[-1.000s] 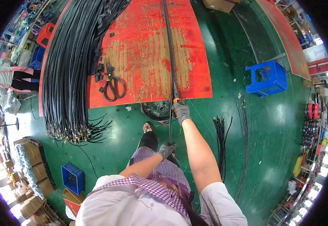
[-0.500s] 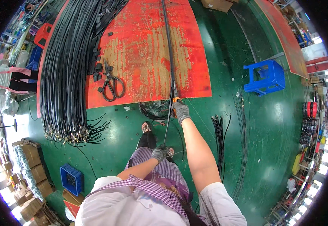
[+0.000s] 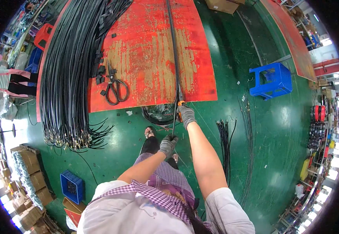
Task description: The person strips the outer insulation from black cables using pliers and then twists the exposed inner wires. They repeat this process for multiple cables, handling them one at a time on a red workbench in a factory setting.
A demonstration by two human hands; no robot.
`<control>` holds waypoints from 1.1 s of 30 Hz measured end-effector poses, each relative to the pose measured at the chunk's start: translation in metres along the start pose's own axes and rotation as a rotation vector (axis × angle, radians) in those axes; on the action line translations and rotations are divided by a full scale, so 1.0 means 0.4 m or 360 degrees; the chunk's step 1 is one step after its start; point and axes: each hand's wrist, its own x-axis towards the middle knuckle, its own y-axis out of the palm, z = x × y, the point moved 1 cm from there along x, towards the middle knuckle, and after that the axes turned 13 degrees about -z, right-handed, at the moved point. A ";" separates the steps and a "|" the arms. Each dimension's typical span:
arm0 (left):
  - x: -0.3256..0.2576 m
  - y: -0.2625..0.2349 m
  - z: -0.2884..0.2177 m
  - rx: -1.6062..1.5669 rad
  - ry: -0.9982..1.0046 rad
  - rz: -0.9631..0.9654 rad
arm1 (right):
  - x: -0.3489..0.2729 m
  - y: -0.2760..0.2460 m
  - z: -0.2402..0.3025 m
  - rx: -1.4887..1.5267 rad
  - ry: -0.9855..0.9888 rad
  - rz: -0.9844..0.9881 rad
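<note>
A long black cable bundle (image 3: 174,50) runs down the red, worn table (image 3: 146,70) and over its near edge. My left hand (image 3: 168,145), in a grey glove, is closed round the cable's hanging end below the edge. At the table's near edge, my gloved right hand (image 3: 186,116) grips an orange-handled tool (image 3: 181,103). Its kind is hard to make out, as my fingers cover most of it; it lies against the cable. Black-handled scissors (image 3: 117,92) rest on the table to the left, beside several small black pieces (image 3: 100,74).
A thick bundle of black cables (image 3: 70,78) hangs over the table's left side. More cables (image 3: 226,144) lie on the green floor at right, near a blue stool (image 3: 271,81). A blue crate (image 3: 72,186) and cardboard boxes (image 3: 37,179) stand at lower left.
My left hand has moved up along the cable, away from my lap and closer to my right hand. My right hand stays at the table edge with the orange-handled tool.
</note>
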 end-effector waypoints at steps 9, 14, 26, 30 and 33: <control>-0.238 0.078 0.080 -0.0561 -0.0603 0.0192 | 0.211 -0.030 -0.156 -0.0477 -0.0287 -0.0211; -0.224 0.032 0.098 -0.0685 -0.0358 0.0150 | 0.032 0.005 -0.029 -0.0168 0.0039 -0.0085; -0.103 -0.073 -0.094 -0.0422 -0.0216 -0.0128 | -0.012 -0.028 -0.002 0.0145 0.0132 0.0009; -0.085 -0.104 -0.184 -0.0276 -0.0153 -0.0092 | 0.016 -0.034 -0.019 0.0085 0.0080 -0.0050; -0.095 -0.063 -0.075 -0.0133 -0.0251 0.0036 | 0.027 -0.017 -0.016 0.0000 0.0059 -0.0061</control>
